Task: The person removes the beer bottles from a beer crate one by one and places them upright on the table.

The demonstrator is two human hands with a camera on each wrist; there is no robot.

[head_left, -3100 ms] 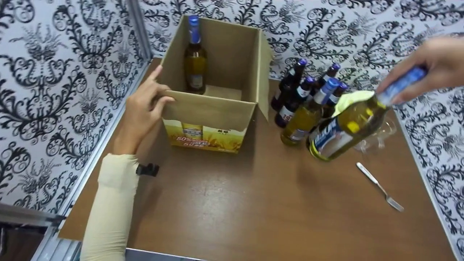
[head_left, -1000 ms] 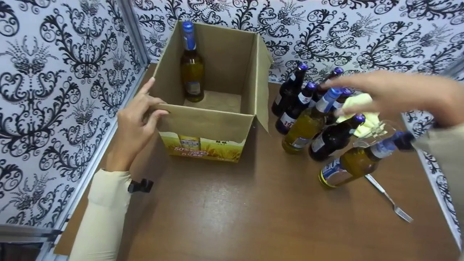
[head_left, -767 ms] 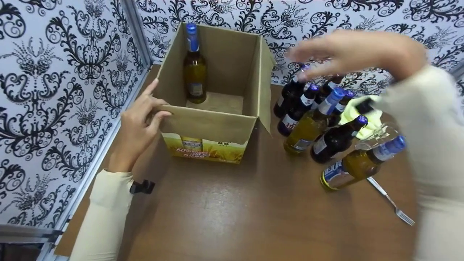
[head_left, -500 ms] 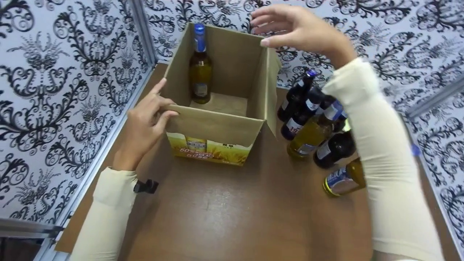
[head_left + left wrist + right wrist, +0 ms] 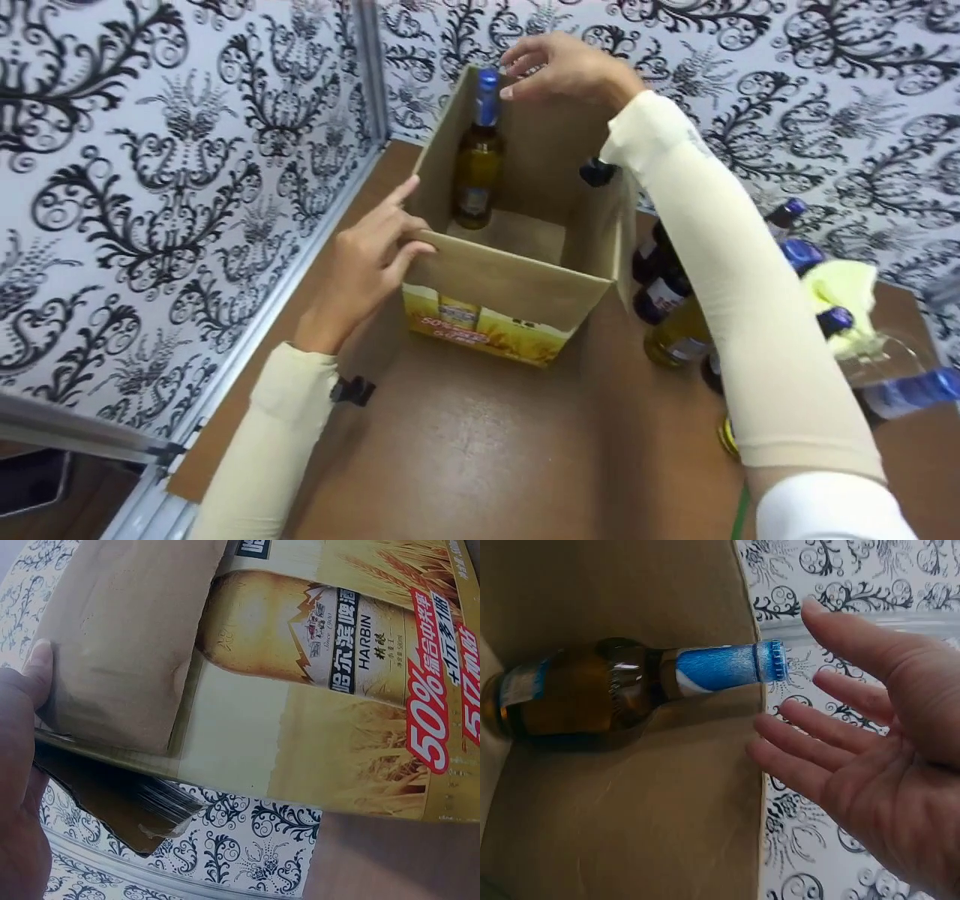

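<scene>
An open cardboard box (image 5: 517,277) stands on the table, its printed front towards me. Inside, at the back left, a beer bottle (image 5: 480,169) with a blue foil neck stands upright. My left hand (image 5: 367,262) grips the box's near left corner; in the left wrist view the thumb (image 5: 39,667) lies on the front panel. Above the box's far side is my right hand (image 5: 566,67), fingers spread and slightly bent. The right wrist view has its open palm facing the bottle's cap (image 5: 772,661), with a gap between them and nothing in the hand.
Right of the box several dark and amber bottles (image 5: 679,334) stand close together, partly behind the right sleeve. A yellow cloth (image 5: 840,292), a clear glass (image 5: 892,352) and another blue-necked bottle (image 5: 911,394) are farther right. Patterned walls (image 5: 187,150) border the brown table (image 5: 465,450).
My right hand let go of a blue-necked bottle at the table's right, then swept left and up to the bottle in the box. My left hand kept its grip; the head view shifted.
</scene>
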